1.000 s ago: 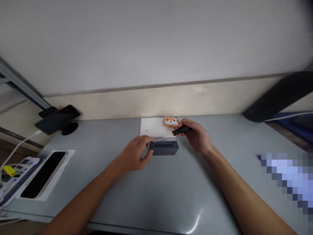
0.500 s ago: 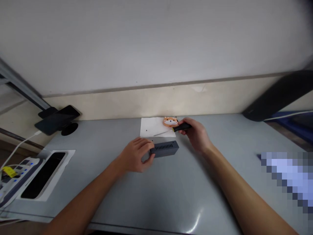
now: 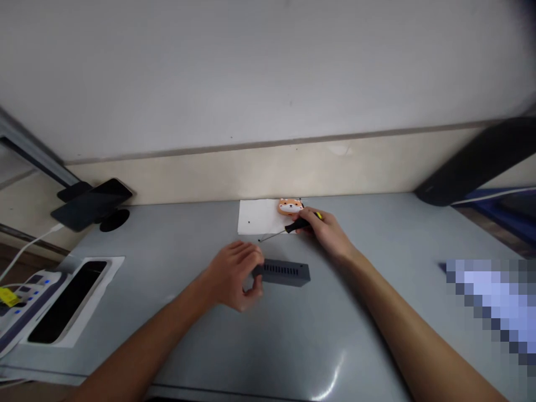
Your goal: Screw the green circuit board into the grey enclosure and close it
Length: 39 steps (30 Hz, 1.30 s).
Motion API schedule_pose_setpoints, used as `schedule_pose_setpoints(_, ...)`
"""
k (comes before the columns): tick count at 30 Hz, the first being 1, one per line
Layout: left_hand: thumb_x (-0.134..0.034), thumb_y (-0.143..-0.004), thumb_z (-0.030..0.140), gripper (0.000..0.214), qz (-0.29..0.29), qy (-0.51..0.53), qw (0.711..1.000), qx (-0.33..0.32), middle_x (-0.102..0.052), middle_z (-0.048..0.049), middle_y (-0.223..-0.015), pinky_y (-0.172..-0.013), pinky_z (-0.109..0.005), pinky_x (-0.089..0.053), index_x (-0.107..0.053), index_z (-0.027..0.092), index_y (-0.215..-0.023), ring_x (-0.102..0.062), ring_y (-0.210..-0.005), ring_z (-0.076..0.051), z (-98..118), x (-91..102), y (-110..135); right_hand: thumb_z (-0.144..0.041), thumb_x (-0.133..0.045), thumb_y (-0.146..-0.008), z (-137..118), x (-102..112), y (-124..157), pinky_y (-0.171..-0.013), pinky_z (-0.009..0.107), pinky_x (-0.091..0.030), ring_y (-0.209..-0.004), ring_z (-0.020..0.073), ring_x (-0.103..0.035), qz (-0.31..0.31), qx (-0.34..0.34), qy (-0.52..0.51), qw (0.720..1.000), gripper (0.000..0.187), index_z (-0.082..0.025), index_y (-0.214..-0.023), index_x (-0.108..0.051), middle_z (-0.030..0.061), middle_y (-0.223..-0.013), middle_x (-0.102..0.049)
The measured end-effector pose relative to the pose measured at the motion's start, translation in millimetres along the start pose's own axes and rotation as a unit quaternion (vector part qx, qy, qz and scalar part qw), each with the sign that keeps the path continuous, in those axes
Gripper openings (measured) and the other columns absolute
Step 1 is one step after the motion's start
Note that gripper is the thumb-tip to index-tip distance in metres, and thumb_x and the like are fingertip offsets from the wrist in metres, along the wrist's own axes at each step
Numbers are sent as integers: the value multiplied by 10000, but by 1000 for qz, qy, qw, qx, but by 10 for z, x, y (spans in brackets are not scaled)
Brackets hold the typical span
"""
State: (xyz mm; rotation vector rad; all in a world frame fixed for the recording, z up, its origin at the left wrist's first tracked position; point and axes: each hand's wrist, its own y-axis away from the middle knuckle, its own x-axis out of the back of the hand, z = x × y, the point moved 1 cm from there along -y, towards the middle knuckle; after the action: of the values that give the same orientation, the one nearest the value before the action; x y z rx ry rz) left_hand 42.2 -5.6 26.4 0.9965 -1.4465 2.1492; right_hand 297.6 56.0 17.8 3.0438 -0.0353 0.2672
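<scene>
My left hand (image 3: 237, 276) is closed on the left end of a dark grey box (image 3: 285, 272) with a row of slots along its top. My right hand (image 3: 329, 231) grips a screwdriver (image 3: 298, 224) with a black and yellow handle. Its thin shaft points left and down, the tip at a tiny dark piece (image 3: 259, 240) just above my left fingers; whether the two touch, I cannot tell. Behind the hands lies a white sheet of paper (image 3: 259, 215) bearing a small dark speck (image 3: 249, 222). An orange and white animal-face case (image 3: 290, 206) sits on its right part, beside my right fingers.
At left stand a phone on a stand (image 3: 94, 204), a black phone (image 3: 69, 301) on white paper, and a power strip (image 3: 29, 307) with cables. A dark cylinder (image 3: 464, 167) leans at the back right. A blurred-out patch (image 3: 498, 301) covers the right edge. A wall closes the back.
My left hand has brought the grey box slightly nearer me and turned its right end toward me. The screwdriver tip has dropped down and left to the tiny dark piece.
</scene>
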Motion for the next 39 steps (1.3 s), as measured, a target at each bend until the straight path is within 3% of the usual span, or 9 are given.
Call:
schedule_pose_setpoints(6,-499,-634,167,326,5,-22,995,94,-528,-8,-788,-626,-332,-421,-386,236,-932,-494,-653,-182,-259,147,51,-615,-591,-911,-57,21,15,-631,271,-431,-703,167,-603,30,10,-30,999,448,-203,-817,-739,38,-801,-727)
schedule_pose_setpoints(10,-521,-650,185,315,-13,-57,988,146,-496,2,-772,-616,-329,-377,-356,241,-912,-449,-641,-184,-327,217,49,-619,-618,-892,-105,89,-15,-577,283,-418,-593,138,-534,64,27,-133,989,451,-199,-760,-717,40,-745,-695)
schedule_pose_setpoints(14,-562,-667,191,361,-5,-71,990,122,-578,-65,-960,-778,-412,-446,-401,228,-988,-547,-835,-241,-277,219,14,-567,-660,-877,-129,130,-23,-549,278,-418,-565,127,-522,63,28,-218,973,391,-205,-732,-684,35,-722,-668)
schedule_pose_setpoints(17,-594,-721,190,377,23,-86,992,92,-606,-103,-1099,-891,-460,-440,-434,221,-1061,-576,-1003,-280,-181,169,-11,-533,-648,-889,-128,132,-12,-546,276,-416,-567,129,-520,51,24,-218,974,367,-204,-730,-680,34,-688,-649)
schedule_pose_setpoints(21,-604,-782,191,323,45,-95,992,70,-634,-104,-1101,-920,-461,-440,-460,223,-1069,-599,-1026,-277,-49,78,-32,-526,-637,-893,-95,133,-18,-559,292,-418,-568,139,-506,49,24,-191,980,360,-205,-737,-686,38,-675,-645)
schedule_pose_setpoints(28,-602,-858,183,478,-7,-103,991,80,-686,-109,-1245,-1090,-481,-386,-499,212,-1323,-636,-1163,-269,49,20,-69,-514,-617,-896,-94,145,-15,-579,319,-436,-585,164,-535,42,32,-183,982,342,-217,-742,-687,42,-654,-644)
schedule_pose_setpoints(39,-572,-913,166,376,-29,-116,990,81,-710,-90,-1221,-995,-441,-443,-572,208,-1286,-675,-1050,-244,32,6,-80,-428,-633,-873,-120,164,-27,-569,307,-423,-576,144,-517,59,15,-194,979,279,-204,-717,-692,43,-704,-661)
